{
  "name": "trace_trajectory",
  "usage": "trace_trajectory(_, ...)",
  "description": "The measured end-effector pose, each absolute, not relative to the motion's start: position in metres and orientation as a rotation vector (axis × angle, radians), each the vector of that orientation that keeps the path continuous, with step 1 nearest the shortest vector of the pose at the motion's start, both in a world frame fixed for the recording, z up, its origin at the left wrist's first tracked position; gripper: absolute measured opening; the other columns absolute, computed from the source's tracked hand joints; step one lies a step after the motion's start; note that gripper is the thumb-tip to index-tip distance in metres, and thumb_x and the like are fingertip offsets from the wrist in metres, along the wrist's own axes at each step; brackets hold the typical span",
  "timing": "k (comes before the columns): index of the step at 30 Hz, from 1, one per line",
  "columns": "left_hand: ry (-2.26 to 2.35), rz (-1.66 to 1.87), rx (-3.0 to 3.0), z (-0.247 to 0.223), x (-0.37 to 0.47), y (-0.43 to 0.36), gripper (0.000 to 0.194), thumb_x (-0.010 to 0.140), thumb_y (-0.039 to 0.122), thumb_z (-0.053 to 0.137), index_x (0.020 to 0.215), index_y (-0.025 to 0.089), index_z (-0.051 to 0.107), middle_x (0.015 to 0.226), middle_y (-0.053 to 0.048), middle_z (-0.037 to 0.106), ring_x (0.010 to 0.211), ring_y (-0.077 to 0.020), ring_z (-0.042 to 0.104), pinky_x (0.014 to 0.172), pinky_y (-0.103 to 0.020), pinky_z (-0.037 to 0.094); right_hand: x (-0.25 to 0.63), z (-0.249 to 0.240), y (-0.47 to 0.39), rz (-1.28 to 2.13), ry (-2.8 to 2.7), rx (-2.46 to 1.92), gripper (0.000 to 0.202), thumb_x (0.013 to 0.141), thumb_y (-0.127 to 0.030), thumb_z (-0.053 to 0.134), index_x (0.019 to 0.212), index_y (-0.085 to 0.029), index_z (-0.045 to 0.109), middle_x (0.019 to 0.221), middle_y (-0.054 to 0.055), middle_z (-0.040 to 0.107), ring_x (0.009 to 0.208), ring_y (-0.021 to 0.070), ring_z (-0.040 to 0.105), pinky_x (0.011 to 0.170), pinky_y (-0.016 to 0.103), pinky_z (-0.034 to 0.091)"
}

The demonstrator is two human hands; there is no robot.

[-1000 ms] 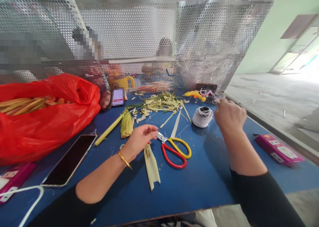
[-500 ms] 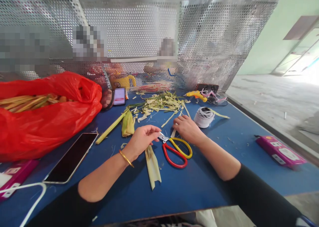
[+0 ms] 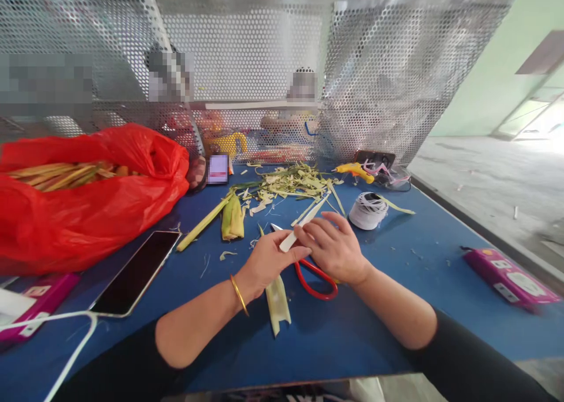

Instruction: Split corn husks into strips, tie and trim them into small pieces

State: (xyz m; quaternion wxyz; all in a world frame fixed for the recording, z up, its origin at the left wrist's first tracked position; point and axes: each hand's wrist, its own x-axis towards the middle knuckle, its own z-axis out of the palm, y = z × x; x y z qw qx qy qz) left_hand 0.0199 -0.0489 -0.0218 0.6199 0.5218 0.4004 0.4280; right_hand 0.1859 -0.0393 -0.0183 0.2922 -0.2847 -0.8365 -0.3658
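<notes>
Head view: pinching a smooth pale strip point(image 3: 288, 242) in the right hand point(image 3: 335, 252), laying it across the fingers of the left hand point(image 3: 267, 261), left grip too hidden to tell, above the blue desk point(image 3: 379, 337). Possibly risking a nick or snag from the scissors point(image 3: 323, 296) just beneath, and a split strip through sharp bending. Showing beyond a creased, notched husk point(image 3: 277, 306): dry, curling shavings point(image 3: 288, 184) beside round, tightly wound white cord point(image 3: 369, 215).
</notes>
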Motion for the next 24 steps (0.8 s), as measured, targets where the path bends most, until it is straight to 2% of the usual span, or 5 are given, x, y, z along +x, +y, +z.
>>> trace_trajectory(4, 0.973, 1.078, 0.984, -0.022, 0.026, -0.055, 0.036, 0.065, 0.044, 0.073, 0.082, 0.013, 0.068, 0.072, -0.003, 0.067, 0.070, -0.0157, 0.062, 0.064, -0.027, 0.051, 0.179, -0.020, -0.043, -0.987, -2.249, -0.737, 0.022, 0.092, -0.012, 0.045, 0.087, -0.016, 0.066, 0.075, 0.003, 0.068, 0.076, 0.0159, 0.059, 0.090, 0.035, 0.036)
trace_trajectory(7, 1.038, 1.133, 0.947, -0.020, 0.024, -0.053, 0.029, 0.067, 0.040, 0.070, 0.077, 0.014, 0.067, 0.067, -0.003, 0.066, 0.065, -0.0153, 0.063, 0.058, -0.025, 0.050, 0.179, -0.018, -0.046, -0.866, -2.278, -0.746, 0.020, 0.091, -0.012, 0.046, 0.092, -0.018, 0.065, 0.075, 0.002, 0.068, 0.075, 0.0148, 0.060, 0.092, 0.035, 0.036)
trace_trajectory(15, 1.229, 1.062, 1.224, -0.010, 0.005, -0.037, 0.013, 0.069, 0.027, 0.063, 0.064, 0.015, 0.062, 0.049, 0.002, 0.057, 0.046, -0.0091, 0.052, 0.047, -0.020, 0.039, 0.195, -0.007, -0.043, -0.004, -1.919, -1.129, 0.019, 0.088, -0.029, 0.054, 0.091, -0.021, 0.070, 0.089, 0.007, 0.070, 0.085, 0.0204, 0.062, 0.077, 0.034, 0.043)
trace_trajectory(19, 1.205, 0.986, 1.367, -0.005, -0.003, -0.033, 0.013, 0.067, 0.026, 0.064, 0.061, 0.015, 0.062, 0.048, 0.002, 0.056, 0.047, -0.0095, 0.052, 0.048, -0.021, 0.040, 0.199, -0.007, -0.034, 0.734, -1.986, -1.250, 0.019, 0.081, -0.032, 0.058, 0.079, -0.020, 0.072, 0.079, 0.003, 0.072, 0.074, 0.0179, 0.063, 0.068, 0.029, 0.045)
trace_trajectory(24, 1.117, 1.012, 1.247, -0.003, -0.005, -0.030, 0.016, 0.063, 0.029, 0.069, 0.061, 0.014, 0.063, 0.050, 0.001, 0.057, 0.049, -0.0093, 0.053, 0.050, -0.021, 0.042, 0.190, -0.010, -0.037, 1.095, -1.849, -1.221, 0.020, 0.075, -0.035, 0.060, 0.071, -0.017, 0.068, 0.066, 0.000, 0.066, 0.062, 0.0132, 0.056, 0.062, 0.025, 0.043)
